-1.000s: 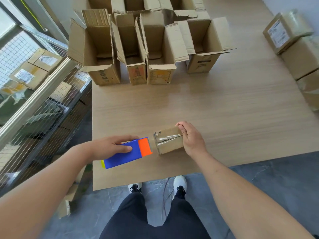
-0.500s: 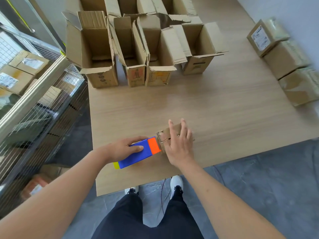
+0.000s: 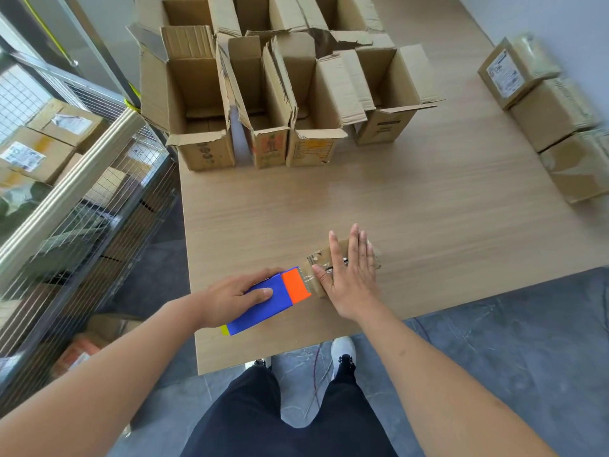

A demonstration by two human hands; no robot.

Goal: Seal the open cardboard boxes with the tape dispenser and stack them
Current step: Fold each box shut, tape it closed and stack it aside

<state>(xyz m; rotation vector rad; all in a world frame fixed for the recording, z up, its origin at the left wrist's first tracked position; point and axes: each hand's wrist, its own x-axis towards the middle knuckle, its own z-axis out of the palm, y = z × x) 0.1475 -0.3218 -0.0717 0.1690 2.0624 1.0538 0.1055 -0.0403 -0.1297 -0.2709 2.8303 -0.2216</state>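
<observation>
I am gripping the tape dispenser with my left hand, fingers curled over its top, at the near edge of the surface. My right hand is pressing flat, fingers straight, on the small box just right of the dispenser. The box looks light and crushable; hold it by its side walls.

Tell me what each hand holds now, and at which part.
The left hand grips the tape dispenser around its blue body. The right hand holds nothing: it presses flat with straight fingers on top of the small cardboard box.
</observation>
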